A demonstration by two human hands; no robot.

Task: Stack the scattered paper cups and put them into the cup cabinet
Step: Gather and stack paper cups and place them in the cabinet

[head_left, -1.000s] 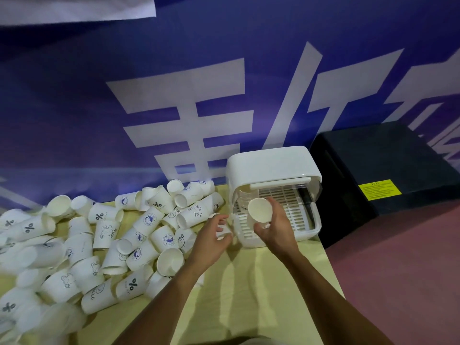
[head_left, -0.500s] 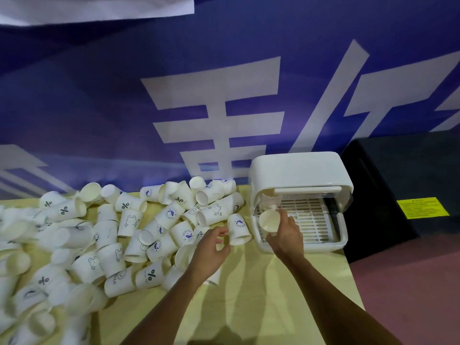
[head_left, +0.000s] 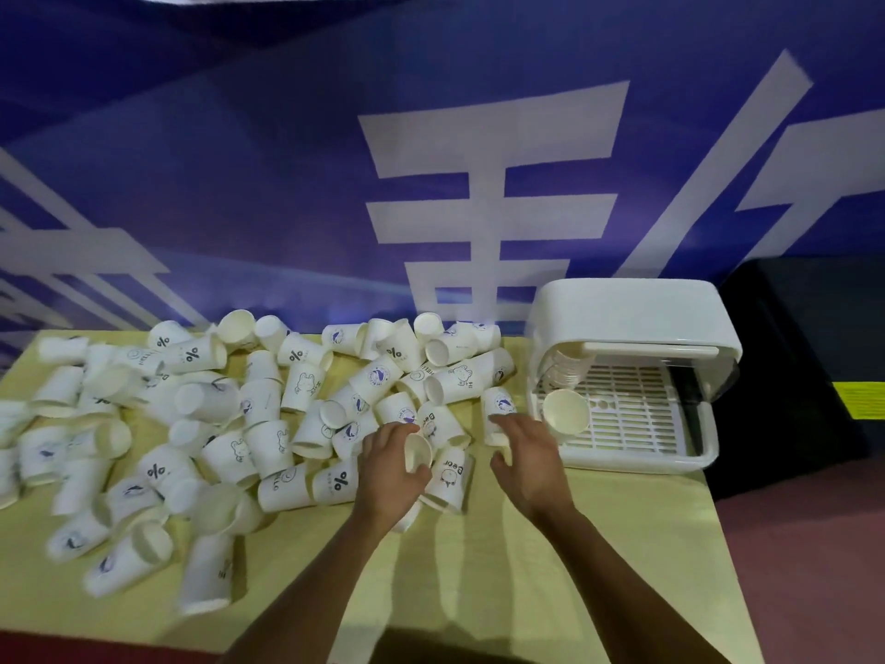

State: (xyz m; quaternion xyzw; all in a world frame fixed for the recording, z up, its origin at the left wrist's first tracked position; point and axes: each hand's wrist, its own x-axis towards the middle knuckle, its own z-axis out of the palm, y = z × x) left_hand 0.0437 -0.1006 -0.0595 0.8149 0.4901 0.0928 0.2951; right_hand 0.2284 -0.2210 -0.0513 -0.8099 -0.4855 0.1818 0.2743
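Several white paper cups [head_left: 306, 385] lie scattered on their sides across the yellow table [head_left: 479, 577]. The white cup cabinet [head_left: 627, 318] stands at the table's right end with its clear door raised. A row of stacked cups [head_left: 565, 409] lies on its slatted tray at the left, mouth toward me. My left hand [head_left: 390, 467] grips one paper cup [head_left: 415, 453] near the right edge of the pile. My right hand [head_left: 529, 460] hovers empty, fingers spread, just left of the cabinet and beside a cup with a blue print [head_left: 498, 404].
A blue wall banner with large white characters rises behind the table. A black box [head_left: 804, 366] with a yellow label stands right of the cabinet. Reddish floor [head_left: 804, 567] lies beyond the table's right edge.
My right hand left its cup stack in the cabinet and drew back left, now empty. My left hand moved into the pile and holds a cup. The view panned left.
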